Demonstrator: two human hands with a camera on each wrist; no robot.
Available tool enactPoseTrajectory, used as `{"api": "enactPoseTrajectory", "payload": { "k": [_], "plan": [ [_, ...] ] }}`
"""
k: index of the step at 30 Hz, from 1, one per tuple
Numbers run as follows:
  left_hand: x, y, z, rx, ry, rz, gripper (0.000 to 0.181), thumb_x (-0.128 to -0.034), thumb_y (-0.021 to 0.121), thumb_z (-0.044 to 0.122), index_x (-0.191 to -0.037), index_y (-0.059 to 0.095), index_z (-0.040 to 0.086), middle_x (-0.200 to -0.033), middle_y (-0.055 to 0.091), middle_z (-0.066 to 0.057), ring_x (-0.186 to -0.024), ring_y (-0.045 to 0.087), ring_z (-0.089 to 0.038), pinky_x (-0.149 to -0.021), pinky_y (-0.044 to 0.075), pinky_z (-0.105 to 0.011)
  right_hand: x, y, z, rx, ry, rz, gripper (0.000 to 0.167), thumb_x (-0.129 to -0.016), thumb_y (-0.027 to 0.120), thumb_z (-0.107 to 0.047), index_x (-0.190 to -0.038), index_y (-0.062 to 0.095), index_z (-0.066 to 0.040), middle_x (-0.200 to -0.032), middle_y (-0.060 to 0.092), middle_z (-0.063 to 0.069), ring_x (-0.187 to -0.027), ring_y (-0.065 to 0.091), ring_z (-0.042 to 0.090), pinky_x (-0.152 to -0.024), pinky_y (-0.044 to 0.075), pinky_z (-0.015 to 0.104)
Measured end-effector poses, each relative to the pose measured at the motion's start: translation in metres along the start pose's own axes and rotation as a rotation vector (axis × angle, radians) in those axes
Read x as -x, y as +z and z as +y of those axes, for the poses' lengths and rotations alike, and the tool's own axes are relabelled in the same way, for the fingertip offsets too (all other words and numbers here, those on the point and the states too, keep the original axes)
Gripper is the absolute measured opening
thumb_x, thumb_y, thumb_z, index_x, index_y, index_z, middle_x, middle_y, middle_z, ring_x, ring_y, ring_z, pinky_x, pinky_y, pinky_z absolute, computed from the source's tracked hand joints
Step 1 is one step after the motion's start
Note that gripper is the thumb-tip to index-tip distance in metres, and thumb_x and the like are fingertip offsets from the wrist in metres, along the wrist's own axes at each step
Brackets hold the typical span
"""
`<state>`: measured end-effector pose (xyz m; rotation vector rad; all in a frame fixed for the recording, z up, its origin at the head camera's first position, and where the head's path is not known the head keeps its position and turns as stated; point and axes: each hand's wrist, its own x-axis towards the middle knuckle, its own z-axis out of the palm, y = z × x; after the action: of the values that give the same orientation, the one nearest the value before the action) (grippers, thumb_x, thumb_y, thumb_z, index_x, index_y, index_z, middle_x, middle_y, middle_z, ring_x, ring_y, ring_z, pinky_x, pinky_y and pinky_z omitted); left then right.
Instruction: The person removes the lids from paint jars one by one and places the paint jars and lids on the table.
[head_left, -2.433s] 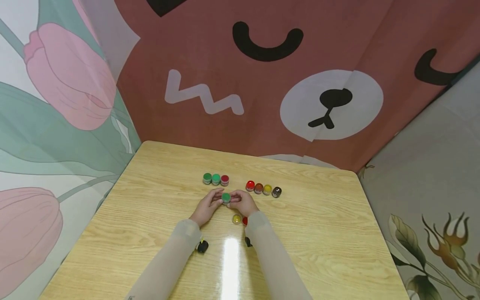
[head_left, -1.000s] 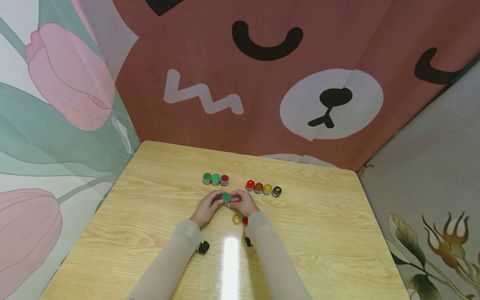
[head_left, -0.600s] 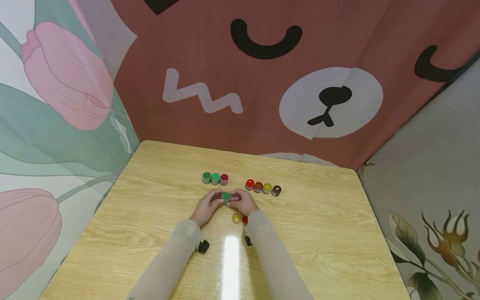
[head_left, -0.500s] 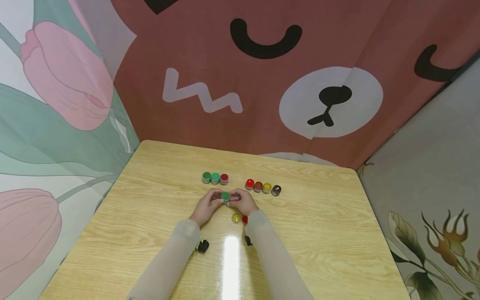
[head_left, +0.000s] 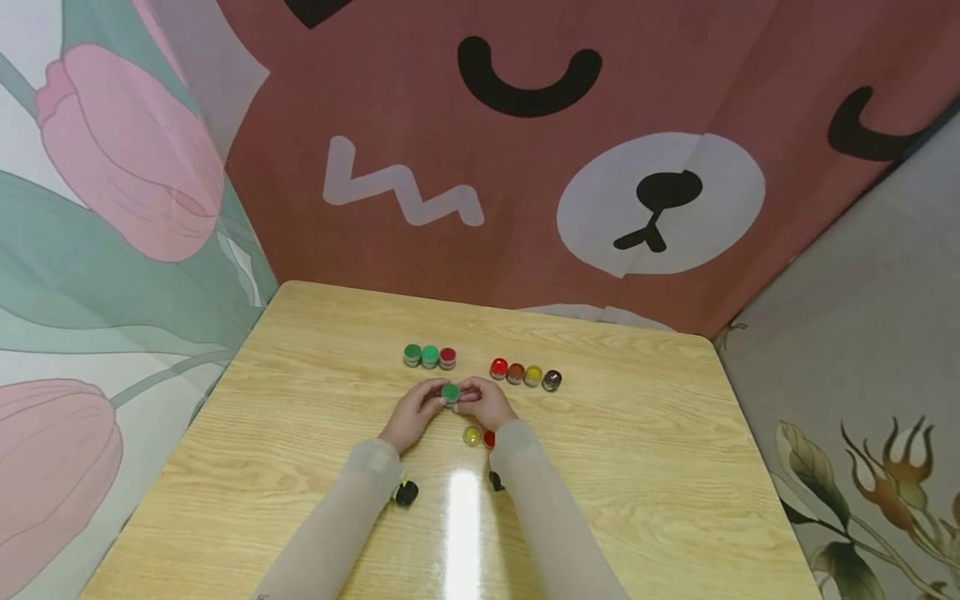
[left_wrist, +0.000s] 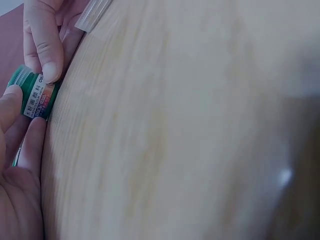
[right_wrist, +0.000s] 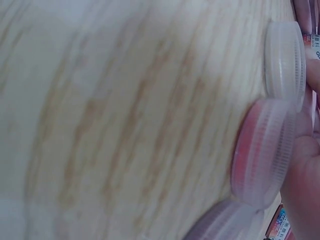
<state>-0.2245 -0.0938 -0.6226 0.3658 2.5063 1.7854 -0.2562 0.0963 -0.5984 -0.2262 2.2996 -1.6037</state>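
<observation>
While a ylw lid [head_left: 472, 435] and a red lid [head_left: 490, 439] lie nearest, by the R sleeve [head_left: 551, 508], the green paint jar [head_left: 450, 393] sits just beyond, btwn both hands' fingertips: L hand [head_left: 411, 414] pinches it, thumb opp. curled fingers; R hand [head_left: 486, 406] likewise, thumb on label [left_wrist: 36, 102]. Farther up the table [head_left: 652, 433]: 3 jars [head_left: 430, 357] L, 4 jars [head_left: 516, 373] R, then bear-print backdrop [head_left: 420, 267].

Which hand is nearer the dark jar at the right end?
Right. The right hand is left of the dark jar; the left hand is farther left, across the held green jar.
</observation>
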Motion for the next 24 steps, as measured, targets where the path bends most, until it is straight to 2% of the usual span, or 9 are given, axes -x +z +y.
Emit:
{"api": "enactPoseTrajectory", "payload": {
  "k": [10,14,17,19,24],
  "plan": [
    [0.0,0.003,0.001,0.071,-0.054,0.029,0.038,-0.1006,0.063,0.014,-0.138,0.058,0.007,-0.135,0.062,-0.012,-0.127,0.058,-0.03,-0.109,0.046,-0.045,0.002,0.001,-0.002,-0.006,-0.022,0.014,0.026,-0.087,0.076,0.005,-0.113,0.07,0.002,-0.102,0.073,0.013,-0.094,0.069,0.02,-0.086,0.058,0.029],
    [0.002,0.001,0.0,0.11,-0.049,0.019,0.047,-0.1002,0.063,0.013,-0.145,0.052,0.004,-0.138,0.06,-0.016,-0.129,0.055,-0.034,-0.11,0.045,-0.047,0.004,0.002,-0.002,0.011,-0.016,0.013,0.029,-0.087,0.076,0.004,-0.115,0.069,0.002,-0.104,0.072,0.014,-0.096,0.069,0.021,-0.087,0.058,0.031],
    [0.003,-0.002,0.001,0.104,-0.033,-0.004,0.05,-0.1001,0.063,0.012,-0.147,0.048,0.003,-0.14,0.057,-0.019,-0.13,0.055,-0.036,-0.11,0.045,-0.047,0.003,0.003,0.0,0.018,-0.004,0.011,0.03,-0.086,0.076,0.003,-0.116,0.069,0.002,-0.103,0.071,0.011,-0.094,0.067,0.018,-0.087,0.058,0.031],
    [0.003,-0.005,0.004,0.057,-0.016,-0.018,0.049,-0.1001,0.063,0.011,-0.146,0.049,0.002,-0.141,0.056,-0.019,-0.129,0.055,-0.036,-0.108,0.047,-0.045,0.002,0.003,0.001,0.015,0.004,0.015,0.031,-0.086,0.077,0.003,-0.116,0.069,0.001,-0.102,0.071,0.01,-0.093,0.066,0.017,-0.086,0.057,0.03],
    [-0.005,-0.018,0.015,-0.151,0.091,-0.046,0.04,-0.0987,0.065,0.007,-0.138,0.057,0.001,-0.135,0.058,-0.017,-0.124,0.058,-0.034,-0.105,0.05,-0.044,0.002,0.002,0.002,0.002,0.004,0.019,0.031,-0.085,0.078,0.001,-0.115,0.07,0.0,-0.102,0.071,0.009,-0.092,0.065,0.016,-0.086,0.057,0.03]
  ]
}}
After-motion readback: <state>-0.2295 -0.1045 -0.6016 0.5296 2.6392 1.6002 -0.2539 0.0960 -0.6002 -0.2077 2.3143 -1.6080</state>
